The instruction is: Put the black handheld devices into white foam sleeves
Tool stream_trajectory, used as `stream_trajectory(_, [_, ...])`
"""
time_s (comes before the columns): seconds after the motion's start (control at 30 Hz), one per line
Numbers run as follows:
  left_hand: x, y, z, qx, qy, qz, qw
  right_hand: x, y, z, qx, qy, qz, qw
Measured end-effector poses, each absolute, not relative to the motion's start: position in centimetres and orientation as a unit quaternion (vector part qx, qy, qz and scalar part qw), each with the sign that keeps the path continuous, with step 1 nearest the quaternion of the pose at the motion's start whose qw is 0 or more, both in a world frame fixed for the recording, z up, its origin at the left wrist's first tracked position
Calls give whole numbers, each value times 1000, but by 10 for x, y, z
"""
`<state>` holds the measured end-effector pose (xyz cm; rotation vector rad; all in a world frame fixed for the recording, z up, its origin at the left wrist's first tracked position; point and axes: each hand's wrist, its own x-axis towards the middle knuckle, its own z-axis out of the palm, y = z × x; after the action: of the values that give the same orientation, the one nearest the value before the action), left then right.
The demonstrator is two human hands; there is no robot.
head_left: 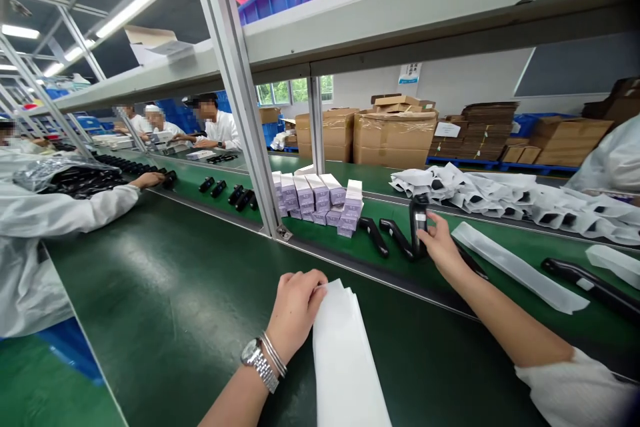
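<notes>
My left hand [296, 310] pinches the top end of a stack of long white sleeves [345, 360] lying on the green bench. Out on the belt to the right, my right hand [440, 243] grips a black handheld device [419, 223] with a small pale label, holding it upright. Two similar black devices [374, 237] rest just left of it, and another lies partly behind my right wrist. A flat translucent sleeve [520, 267] lies to the right of that wrist, and a further black device [595, 287] sits beyond it.
Small purple-and-white boxes [313, 197] are stacked beside a metal post [240, 93]. Devices in white sleeves [515, 200] are heaped along the far side. An overhead shelf [400, 13] crosses above the belt. At left, a co-worker's arm [100, 207] reaches over the bench.
</notes>
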<state>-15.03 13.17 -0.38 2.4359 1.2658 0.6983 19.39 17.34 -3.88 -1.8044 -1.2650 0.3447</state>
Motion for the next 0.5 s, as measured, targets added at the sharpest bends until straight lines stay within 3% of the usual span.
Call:
stream_trajectory(0.1, [-149, 129, -2, 863, 403, 266, 144, 155, 154, -22, -552, -496, 297, 601])
stream_trajectory(0.17, [-148, 127, -2, 868, 386, 279, 141, 123, 139, -10, -446, -467, 400, 650])
stream_trajectory(0.5, [-143, 114, 7, 840, 371, 313, 241, 47, 116, -8, -339, -486, 505, 627])
